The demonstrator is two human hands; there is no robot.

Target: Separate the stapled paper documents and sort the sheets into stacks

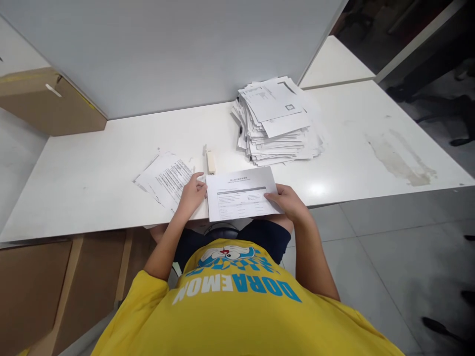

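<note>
A printed paper form [241, 198] with a dark band across its middle is held at the table's front edge, above my lap. My right hand [291, 201] grips it by the right side, thumb on top and the other fingers underneath. Beside the form's left edge is my left hand [193, 195], its fingers loosely bent and apart, the tips at or very near the paper. Just behind the form lies a small cream-coloured oblong object [211, 162], its kind unclear. Several loose printed sheets [163, 175] lie fanned out to the left, partly behind my left hand.
A tall, uneven stack of papers [276, 118] stands at the back right against the grey partition [185, 54]. A cardboard box [77, 106] is at the back left. The white table [92, 183] has a worn patch on its right, with more cardboard boxes [92, 277] below its left side.
</note>
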